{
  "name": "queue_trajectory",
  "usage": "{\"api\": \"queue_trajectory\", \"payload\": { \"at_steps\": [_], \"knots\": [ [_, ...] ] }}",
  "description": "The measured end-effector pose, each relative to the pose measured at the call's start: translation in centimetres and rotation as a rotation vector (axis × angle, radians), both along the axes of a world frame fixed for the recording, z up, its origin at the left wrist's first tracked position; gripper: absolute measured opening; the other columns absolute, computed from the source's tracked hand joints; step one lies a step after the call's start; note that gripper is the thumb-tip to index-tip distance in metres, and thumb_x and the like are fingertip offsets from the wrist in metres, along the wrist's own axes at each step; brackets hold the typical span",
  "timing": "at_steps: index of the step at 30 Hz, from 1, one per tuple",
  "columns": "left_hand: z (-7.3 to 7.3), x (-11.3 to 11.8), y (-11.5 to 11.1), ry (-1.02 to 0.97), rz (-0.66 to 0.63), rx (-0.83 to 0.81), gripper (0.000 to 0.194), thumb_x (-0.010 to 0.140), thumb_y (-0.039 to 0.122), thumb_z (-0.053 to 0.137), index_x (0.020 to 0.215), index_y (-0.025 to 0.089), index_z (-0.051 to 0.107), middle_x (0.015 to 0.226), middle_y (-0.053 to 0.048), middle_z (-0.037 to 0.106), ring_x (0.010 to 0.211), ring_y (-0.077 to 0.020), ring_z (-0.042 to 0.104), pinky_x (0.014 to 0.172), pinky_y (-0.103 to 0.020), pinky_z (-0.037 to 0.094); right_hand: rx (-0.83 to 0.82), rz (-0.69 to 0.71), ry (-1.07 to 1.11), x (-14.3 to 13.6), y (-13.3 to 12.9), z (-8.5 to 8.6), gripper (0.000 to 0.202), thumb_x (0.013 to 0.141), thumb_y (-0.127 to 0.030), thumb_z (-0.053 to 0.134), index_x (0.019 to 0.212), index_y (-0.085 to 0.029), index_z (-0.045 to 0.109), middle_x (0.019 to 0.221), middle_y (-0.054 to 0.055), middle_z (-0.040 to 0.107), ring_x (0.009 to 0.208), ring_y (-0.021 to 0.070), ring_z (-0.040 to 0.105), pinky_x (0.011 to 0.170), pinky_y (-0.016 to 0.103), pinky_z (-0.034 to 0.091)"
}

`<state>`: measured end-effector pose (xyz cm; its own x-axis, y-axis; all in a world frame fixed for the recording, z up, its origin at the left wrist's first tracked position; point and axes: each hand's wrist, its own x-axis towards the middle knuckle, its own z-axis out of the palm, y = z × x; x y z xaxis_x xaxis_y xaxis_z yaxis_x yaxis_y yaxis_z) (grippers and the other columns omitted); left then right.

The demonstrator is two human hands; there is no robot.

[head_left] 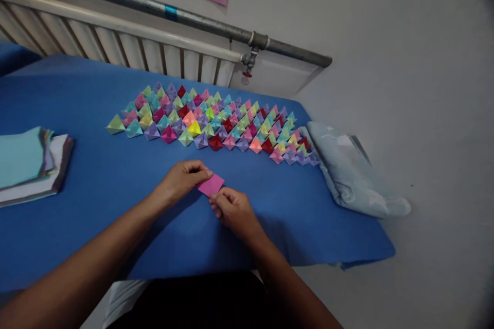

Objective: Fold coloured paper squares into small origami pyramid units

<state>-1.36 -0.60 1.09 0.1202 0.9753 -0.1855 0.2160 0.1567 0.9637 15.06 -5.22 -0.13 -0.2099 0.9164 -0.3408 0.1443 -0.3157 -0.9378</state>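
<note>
A small square of pink paper [212,184] is held between my two hands above the blue-covered table. My left hand [186,177] pinches its left corner, thumb on top. Lower down, my right hand [231,206] grips the bottom right edge between thumb and fingers. Whether the paper is one layer or folded, I cannot tell. Just beyond the hands stand rows of folded paper boats [201,140] in many colours, packed close together.
At the left lies a stack of coloured paper sheets [21,157] on a white pad. A folded light-blue cloth [351,180] rests at the table's right end. A radiator [127,50] and a metal pipe [216,25] run along the wall behind the blue tablecloth [96,205].
</note>
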Motion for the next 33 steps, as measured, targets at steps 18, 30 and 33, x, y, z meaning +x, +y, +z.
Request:
{"api": "queue_trajectory", "payload": {
  "at_steps": [18, 30, 33],
  "knots": [
    [-4.3, -0.1, 0.6, 0.528, -0.158, 0.418, 0.016, 0.085, 0.027, 0.062, 0.072, 0.020, 0.068, 0.089, -0.003, 0.067, 0.089, -0.0208, 0.056, 0.085, -0.040, 0.043, 0.954, 0.467, -0.801, 1.8, 0.4, -1.6, 0.021, 0.098, -0.020, 0.051, 0.111, -0.019, 0.067, 0.111, 0.007, 0.071, 0.103, 0.0212, 0.059, 0.088, 0.037, 0.041],
    [-3.6, -0.7, -1.2, 0.710, -0.086, 0.730, 0.022, 0.095, 0.027, 0.053, 0.106, 0.020, 0.071, 0.110, -0.010, 0.068, 0.104, -0.0252, 0.060, 0.090, -0.042, 0.047, 0.938, 0.579, -0.894, 2.0, 0.3, -1.3, 0.029, 0.093, -0.017, 0.057, 0.120, -0.019, 0.066, 0.116, 0.010, 0.069, 0.105, 0.0249, 0.056, 0.084, 0.040, 0.042],
    [-3.6, -0.5, -3.4, 0.744, -0.207, 0.833, 0.029, 0.099, 0.024, 0.044, 0.107, 0.020, 0.072, 0.110, -0.010, 0.071, 0.100, -0.0241, 0.063, 0.087, -0.041, 0.047, 0.933, 0.577, -0.884, 2.0, 0.3, -1.2, 0.030, 0.092, -0.017, 0.060, 0.121, -0.019, 0.066, 0.115, 0.011, 0.069, 0.105, 0.0250, 0.056, 0.085, 0.040, 0.042]
  ]
}}
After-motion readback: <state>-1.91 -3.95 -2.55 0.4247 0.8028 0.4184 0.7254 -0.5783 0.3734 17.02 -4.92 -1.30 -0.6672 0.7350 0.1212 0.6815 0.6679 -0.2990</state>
